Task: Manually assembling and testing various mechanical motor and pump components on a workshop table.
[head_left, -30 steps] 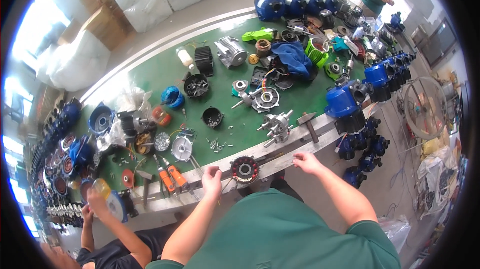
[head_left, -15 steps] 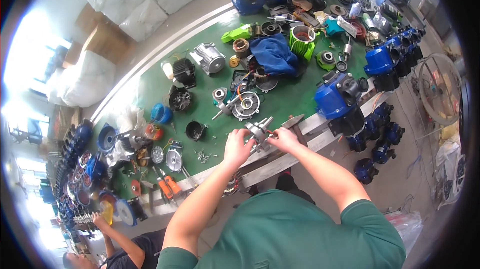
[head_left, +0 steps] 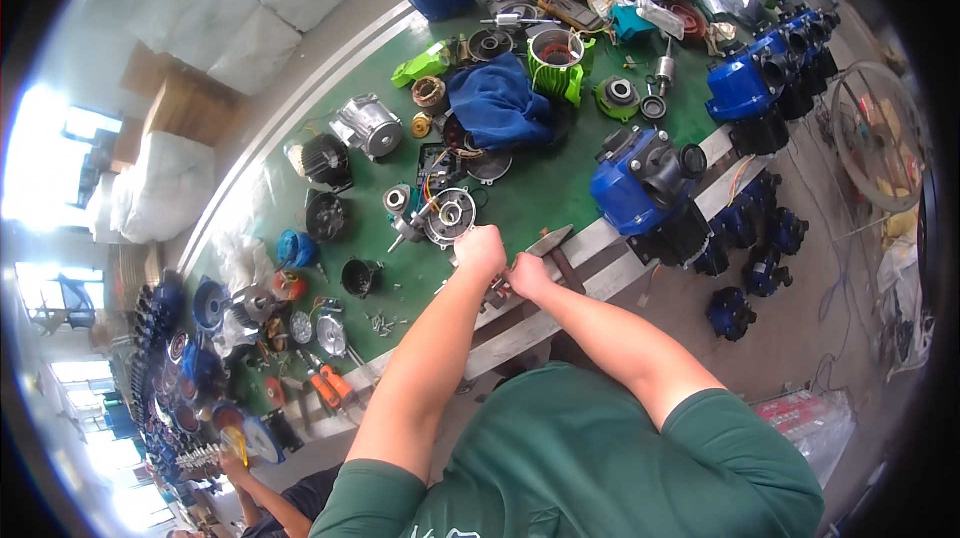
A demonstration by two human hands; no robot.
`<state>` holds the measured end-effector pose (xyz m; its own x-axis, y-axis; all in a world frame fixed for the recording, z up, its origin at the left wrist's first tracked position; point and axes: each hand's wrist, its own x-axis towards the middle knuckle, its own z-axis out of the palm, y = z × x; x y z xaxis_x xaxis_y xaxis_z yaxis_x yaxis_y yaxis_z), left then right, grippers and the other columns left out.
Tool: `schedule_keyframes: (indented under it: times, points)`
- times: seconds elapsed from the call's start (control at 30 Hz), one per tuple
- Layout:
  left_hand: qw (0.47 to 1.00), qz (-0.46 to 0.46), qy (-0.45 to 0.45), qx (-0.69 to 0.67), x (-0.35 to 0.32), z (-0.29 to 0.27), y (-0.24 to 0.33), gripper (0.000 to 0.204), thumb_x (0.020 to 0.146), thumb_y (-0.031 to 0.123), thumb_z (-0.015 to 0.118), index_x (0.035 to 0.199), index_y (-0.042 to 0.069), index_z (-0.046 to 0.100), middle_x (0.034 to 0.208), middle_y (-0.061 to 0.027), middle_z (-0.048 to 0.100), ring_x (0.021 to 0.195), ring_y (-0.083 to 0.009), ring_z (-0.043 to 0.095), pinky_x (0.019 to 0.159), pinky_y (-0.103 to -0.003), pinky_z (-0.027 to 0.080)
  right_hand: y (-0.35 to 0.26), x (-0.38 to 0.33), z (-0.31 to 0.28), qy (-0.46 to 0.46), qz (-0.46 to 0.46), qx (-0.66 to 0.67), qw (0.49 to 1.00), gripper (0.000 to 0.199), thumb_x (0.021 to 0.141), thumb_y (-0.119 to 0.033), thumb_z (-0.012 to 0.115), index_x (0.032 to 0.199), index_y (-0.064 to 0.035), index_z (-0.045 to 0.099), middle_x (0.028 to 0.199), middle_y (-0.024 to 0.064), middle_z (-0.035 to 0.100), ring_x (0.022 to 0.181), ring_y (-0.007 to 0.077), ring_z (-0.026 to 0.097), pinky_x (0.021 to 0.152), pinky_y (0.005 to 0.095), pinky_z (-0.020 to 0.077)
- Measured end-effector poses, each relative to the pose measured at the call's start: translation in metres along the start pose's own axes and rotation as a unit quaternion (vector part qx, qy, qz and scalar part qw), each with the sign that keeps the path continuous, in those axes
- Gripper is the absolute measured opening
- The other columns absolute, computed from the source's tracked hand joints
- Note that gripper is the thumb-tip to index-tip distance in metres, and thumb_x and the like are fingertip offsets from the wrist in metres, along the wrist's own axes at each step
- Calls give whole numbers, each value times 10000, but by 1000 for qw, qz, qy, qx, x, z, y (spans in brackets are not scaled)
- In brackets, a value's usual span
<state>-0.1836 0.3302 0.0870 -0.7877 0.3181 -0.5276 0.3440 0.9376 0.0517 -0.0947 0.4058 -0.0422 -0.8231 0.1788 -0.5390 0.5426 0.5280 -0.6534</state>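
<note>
Now left hand and right hand are drawing closer over the metal part, fingers curling, exact grip hidden; handling apparently continuing.

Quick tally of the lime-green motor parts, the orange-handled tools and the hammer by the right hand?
Lime-green: 3 (finned housing, round flange, long cover)
Orange-handled tools: 2
Hammer by the right hand: 1
Total: 6

Open lane ahead, hammer at right

Bare green table leaves room between the round metal cover, near the left hand, and the blue motor unit. A hammer obstructs just beside the right hand.
</note>
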Motion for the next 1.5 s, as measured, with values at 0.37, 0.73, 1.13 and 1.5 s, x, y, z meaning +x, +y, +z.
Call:
schedule_keyframes:
  times: [0.37, 0.73, 1.13, 1.5]
  points:
    - [999, 31, 40, 5, 3, 10, -5, 185, 789, 160, 689, 914, 27, 717, 991, -195, 719, 963, -354, 703, 852, -449, 563, -31, -19, -62, 2, -259, -266, 928, 426, 765, -309, 784, 1101, -98, 627, 1175, 126, 549, 1216, 316, 500, 952, 405, 497]
    - [995, 11, 54, -82, -13, 20, -39, 246, 754, 184, 681, 951, 40, 713, 938, -187, 724, 857, -370, 720, 769, -467, 578, -22, 18, -33, -29, -549, -278, 788, 638, 865, -448, 612, 1432, -175, 508, 1543, 99, 413, 1496, 286, 260, 1212, 598, 147]
    - [984, 110, 107, -94, -59, -14, -32, 160, 721, 131, 675, 839, 24, 671, 897, -183, 690, 834, -377, 693, 753, -474, 562, -28, 15, -35, -67, -487, -352, 796, 686, 942, -478, 514, 1468, -45, 437, 1588, 128, 363, 1510, 275, 260, 1226, 573, 122]
    - [937, 57, 223, -264, -113, 22, -104, 192, 743, 137, 776, 870, 25, 686, 847, -148, 640, 786, -341, 664, 710, -419, 532, -29, 4, -49, -49, -451, -380, 806, 688, 956, -501, 510, 1539, -162, 371, 1613, 35, 342, 1484, 321, 288, 1204, 592, 163]
